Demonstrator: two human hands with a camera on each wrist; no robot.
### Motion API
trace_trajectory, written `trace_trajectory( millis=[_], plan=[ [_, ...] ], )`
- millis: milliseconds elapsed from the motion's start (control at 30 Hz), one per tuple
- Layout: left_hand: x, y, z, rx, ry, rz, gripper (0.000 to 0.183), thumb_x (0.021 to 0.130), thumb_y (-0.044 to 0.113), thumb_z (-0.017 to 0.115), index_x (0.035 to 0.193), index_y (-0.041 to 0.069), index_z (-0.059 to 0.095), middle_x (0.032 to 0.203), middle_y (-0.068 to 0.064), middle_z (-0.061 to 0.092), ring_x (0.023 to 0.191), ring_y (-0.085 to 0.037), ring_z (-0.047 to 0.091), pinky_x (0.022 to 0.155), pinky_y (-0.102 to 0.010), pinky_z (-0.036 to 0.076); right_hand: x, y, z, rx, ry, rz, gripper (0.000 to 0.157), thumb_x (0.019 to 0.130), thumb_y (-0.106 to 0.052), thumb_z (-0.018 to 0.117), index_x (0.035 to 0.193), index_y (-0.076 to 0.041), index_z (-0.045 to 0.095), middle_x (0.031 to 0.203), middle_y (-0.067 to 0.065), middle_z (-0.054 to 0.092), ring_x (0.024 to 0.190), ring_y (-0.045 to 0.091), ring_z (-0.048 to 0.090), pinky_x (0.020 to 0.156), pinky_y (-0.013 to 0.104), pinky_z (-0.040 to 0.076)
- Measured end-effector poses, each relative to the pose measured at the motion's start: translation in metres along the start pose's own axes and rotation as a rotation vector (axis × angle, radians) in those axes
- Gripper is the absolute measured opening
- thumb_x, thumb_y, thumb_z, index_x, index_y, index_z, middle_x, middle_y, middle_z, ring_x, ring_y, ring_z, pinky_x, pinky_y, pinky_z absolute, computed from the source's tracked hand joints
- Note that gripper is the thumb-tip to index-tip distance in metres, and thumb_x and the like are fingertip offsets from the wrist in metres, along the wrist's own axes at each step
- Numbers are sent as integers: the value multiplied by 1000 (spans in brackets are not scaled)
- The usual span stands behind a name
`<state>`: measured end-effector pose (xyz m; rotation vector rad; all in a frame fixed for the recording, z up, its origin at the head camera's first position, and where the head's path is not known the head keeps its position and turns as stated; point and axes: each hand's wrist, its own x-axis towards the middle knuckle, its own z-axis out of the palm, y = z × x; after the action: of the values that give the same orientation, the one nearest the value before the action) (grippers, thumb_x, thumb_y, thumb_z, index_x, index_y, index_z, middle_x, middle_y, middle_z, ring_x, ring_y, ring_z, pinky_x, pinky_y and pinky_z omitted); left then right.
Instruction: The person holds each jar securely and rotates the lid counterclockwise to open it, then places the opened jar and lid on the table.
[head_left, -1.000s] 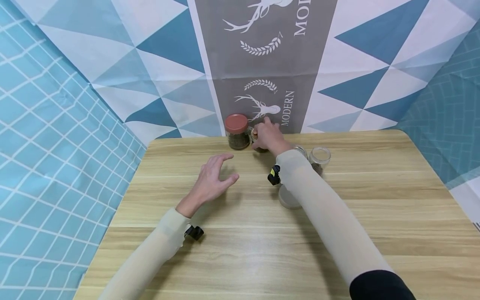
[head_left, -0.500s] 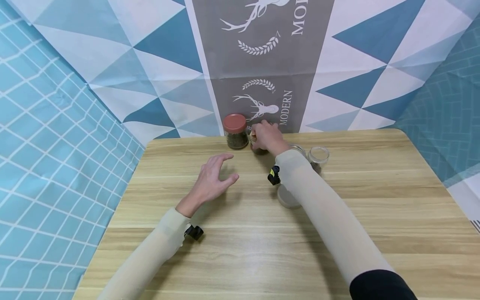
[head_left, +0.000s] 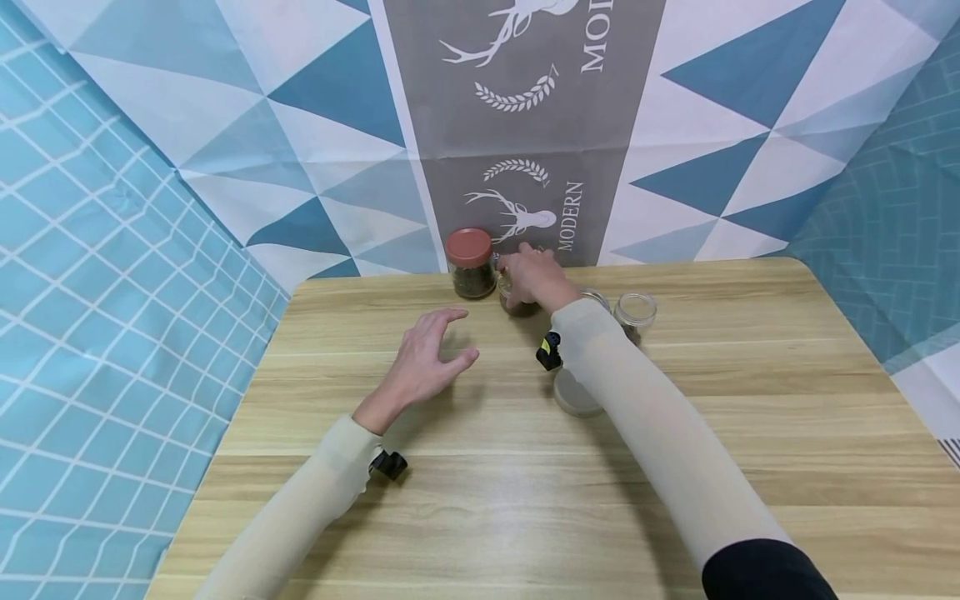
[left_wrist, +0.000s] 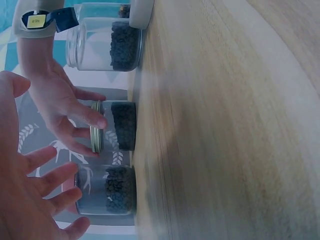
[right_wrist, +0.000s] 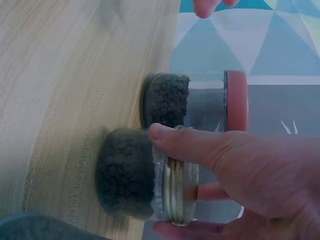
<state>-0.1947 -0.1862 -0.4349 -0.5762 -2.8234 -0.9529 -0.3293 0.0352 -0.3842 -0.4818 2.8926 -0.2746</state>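
- Right hand (head_left: 532, 277), upper centre of the head frame: grip closed round the top of a clear glass jar with a gold metal band and dark bean-like contents (right_wrist: 125, 172), thumb on one side, fingers on the other.
- That jar stands upright at the back of the light wood-grain surface (head_left: 480, 500).
- Clear glass jar with red round lid, dark contents (head_left: 471, 265): just left of it in the head frame, upright.
- Left hand (head_left: 423, 354), centre-left: grip wide, fingers and thumb spread, above the surface.
- Round-mouthed clear glass jar (head_left: 637, 311), right of the right forearm; second clear glass jar (head_left: 596, 297) beside it, partly hidden by the cream sleeve (head_left: 652, 417).
- Pale round flat-topped object (head_left: 574, 394): centre, partly behind the same sleeve.
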Motion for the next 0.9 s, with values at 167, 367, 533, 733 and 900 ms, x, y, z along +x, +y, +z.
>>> trace_trajectory(
  millis=[167, 367, 533, 733, 900],
  plan=[
    [0, 0, 0, 0, -3, -5, 74, 102, 47, 70, 163, 9, 54, 169, -18, 57, 162, -42, 47, 128, -73, 38, -2, 0, -2, -9, -49, -32, 76, 88, -33, 94, 157, -22, 64, 159, 24, 51, 147, 55, 52, 125, 65, 48],
    [1, 0, 0, 2, -8, -7, 74, 102, 47, 70, 164, 10, 54, 169, -17, 57, 162, -41, 47, 129, -73, 38, -5, 3, -2, 55, -67, -14, 81, 88, -34, 92, 162, -23, 60, 162, 24, 46, 148, 57, 47, 122, 65, 50],
    [0, -2, -1, 4, -2, -15, 74, 102, 46, 70, 164, 9, 54, 169, -17, 57, 162, -42, 47, 129, -73, 37, -3, 1, -1, 85, -79, 5, 81, 90, -34, 90, 163, -23, 56, 166, 25, 39, 152, 55, 40, 120, 65, 52],
    [0, -2, -1, 0, -6, -16, 74, 101, 48, 69, 163, 10, 54, 169, -17, 57, 162, -42, 46, 128, -74, 38, -2, 2, 0, 105, -90, 18, 80, 89, -33, 90, 162, -25, 57, 167, 23, 36, 153, 53, 38, 119, 64, 54],
    [-1, -2, 0, -3, -1, -20, 73, 101, 47, 70, 163, 11, 54, 168, -17, 57, 162, -42, 47, 129, -73, 38, -4, 4, 1, 129, -76, 9, 78, 88, -30, 91, 159, -24, 59, 165, 24, 37, 152, 54, 39, 119, 64, 54]
  ],
)
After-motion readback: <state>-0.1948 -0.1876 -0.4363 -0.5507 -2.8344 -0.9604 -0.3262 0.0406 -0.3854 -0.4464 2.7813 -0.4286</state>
